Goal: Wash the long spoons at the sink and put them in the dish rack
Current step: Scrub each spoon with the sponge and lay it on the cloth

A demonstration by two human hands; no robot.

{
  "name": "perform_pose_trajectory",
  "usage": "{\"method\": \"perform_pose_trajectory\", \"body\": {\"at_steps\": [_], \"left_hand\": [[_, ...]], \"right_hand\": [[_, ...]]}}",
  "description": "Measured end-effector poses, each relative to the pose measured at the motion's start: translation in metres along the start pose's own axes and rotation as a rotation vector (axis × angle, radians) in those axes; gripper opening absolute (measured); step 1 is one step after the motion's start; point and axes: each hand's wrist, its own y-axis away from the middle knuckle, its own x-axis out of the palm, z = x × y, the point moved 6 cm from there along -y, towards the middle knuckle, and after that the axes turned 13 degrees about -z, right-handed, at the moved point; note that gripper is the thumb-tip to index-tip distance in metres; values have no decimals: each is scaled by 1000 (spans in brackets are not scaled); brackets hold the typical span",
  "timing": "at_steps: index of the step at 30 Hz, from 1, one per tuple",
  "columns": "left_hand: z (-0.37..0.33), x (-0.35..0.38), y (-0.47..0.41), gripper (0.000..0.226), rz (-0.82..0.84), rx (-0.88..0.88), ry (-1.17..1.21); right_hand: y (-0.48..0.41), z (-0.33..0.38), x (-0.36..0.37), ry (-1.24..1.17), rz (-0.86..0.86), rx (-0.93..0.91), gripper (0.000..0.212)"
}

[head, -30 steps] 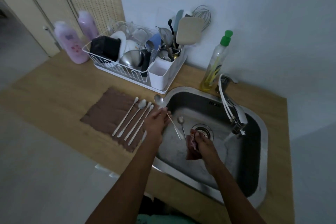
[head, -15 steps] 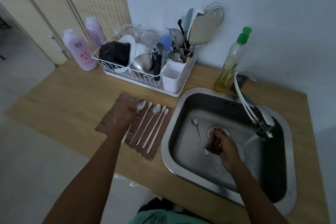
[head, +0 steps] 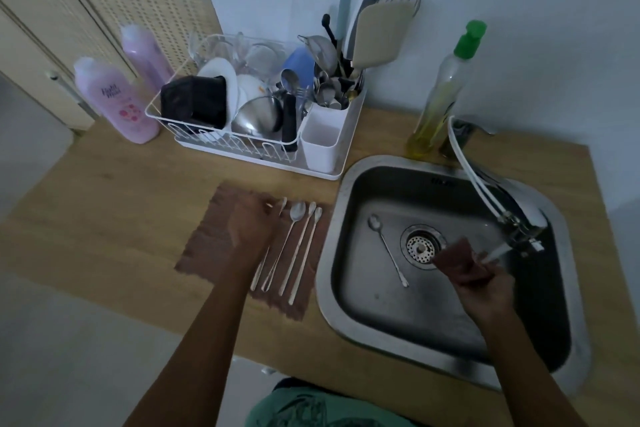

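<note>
Spoons (head: 294, 246) on the mat (head: 214, 239) should be lifted singly by the handle, as the left hand (head: 249, 229) lies flat and empty over them while the right hand (head: 485, 288) is closed round a sponge (head: 457, 260) under the tap (head: 519, 218).

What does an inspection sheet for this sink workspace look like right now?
Surface: wooden counter with a brown mat beside a steel sink.
Job's things: four long spoons on the mat; one spoon lies in the sink; dish rack is full.
Clutter: two pink bottles, soap bottle.
Grippers: left hand rests on the mat by the spoons; right hand holds a brown cloth under the running tap.
Cables: white hose on the tap.
Surroundings: white wall, slatted door at left.
</note>
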Motion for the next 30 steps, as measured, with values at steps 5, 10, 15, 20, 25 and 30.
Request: {"method": "perform_pose_trajectory", "body": {"at_steps": [5,10,15,20,25,30], "left_hand": [[-88,66,35,18,308,189,150],[-127,155,77,23,466,155,148],[-88,240,110,30,445,-233,142],[-75,265,116,24,329,-479,189],[-76,268,122,19,440,-495,164],[-69,273,122,13,563,-429,204]], "right_hand": [[-3,11,-13,-78,-115,-19,102],[-11,4,-10,-182,-109,74,29],[-12,-3,0,-191,-7,64,44],[-16,-6,-10,-223,-105,95,35],[-16,-2,-16,-222,-137,30,67],[-22,-4,-25,-216,-211,100,48]]}}
